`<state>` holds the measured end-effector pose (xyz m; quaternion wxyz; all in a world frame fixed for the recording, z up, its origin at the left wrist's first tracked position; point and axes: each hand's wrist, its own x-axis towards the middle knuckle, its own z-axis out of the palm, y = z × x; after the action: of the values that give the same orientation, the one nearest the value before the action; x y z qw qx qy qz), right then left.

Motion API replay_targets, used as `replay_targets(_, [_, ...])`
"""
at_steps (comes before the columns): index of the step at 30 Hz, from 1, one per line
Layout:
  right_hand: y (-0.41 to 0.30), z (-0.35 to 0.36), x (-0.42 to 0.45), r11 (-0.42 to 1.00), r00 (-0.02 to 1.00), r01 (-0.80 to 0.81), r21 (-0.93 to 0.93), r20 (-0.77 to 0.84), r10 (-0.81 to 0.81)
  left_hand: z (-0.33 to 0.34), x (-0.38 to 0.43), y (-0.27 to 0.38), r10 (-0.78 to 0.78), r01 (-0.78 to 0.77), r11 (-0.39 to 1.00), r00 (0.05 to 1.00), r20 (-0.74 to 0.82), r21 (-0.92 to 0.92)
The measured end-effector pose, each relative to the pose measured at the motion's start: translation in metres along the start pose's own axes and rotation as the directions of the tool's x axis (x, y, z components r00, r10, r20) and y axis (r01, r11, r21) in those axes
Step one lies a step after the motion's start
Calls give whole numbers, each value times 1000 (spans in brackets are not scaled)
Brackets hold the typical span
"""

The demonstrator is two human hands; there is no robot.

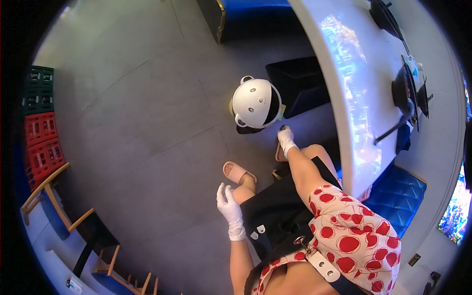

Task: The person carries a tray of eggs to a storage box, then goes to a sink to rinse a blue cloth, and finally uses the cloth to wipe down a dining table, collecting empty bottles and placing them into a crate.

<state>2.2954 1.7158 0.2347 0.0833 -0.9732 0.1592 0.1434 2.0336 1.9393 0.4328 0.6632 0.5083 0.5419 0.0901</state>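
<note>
My left hand point(229, 208), in a white glove, is raised at the lower centre beside my knee, its fingers slightly bent and apart with nothing between them. Further up, my right hand point(286, 139), also gloved in white, hangs low near a pink slipper point(281, 153); whether its fingers hold anything cannot be told. Just beyond that hand stands a white bin with an animal face and round ears point(254, 103), its dark opening turned to the right. A second pink slipper point(238, 172) is on my other foot, above my left hand.
A white table point(354, 92) curves along the right, bearing black bowls point(403, 86) and a ladle point(392, 129). Under it is a black container point(302, 84). A blue padded bench point(394, 195) stands at right. Wooden chairs point(55, 206) and red crates point(42, 142) line the left.
</note>
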Motion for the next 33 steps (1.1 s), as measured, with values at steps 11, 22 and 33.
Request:
replay_targets(11, [-11,-135,75,938,964,246,-245,165,-210,-12,-67,49,110,-92,991,973,-203,93])
replay_targets(22, [86,-134,31,899,983,50,-435,180,33,-29,-117,110,204,-164,961,964,-169,222])
replay_targets(33, [135,-121,-42,682,944,153,-715,311,114,-25,-102,103,188,-140,945,972,-141,295])
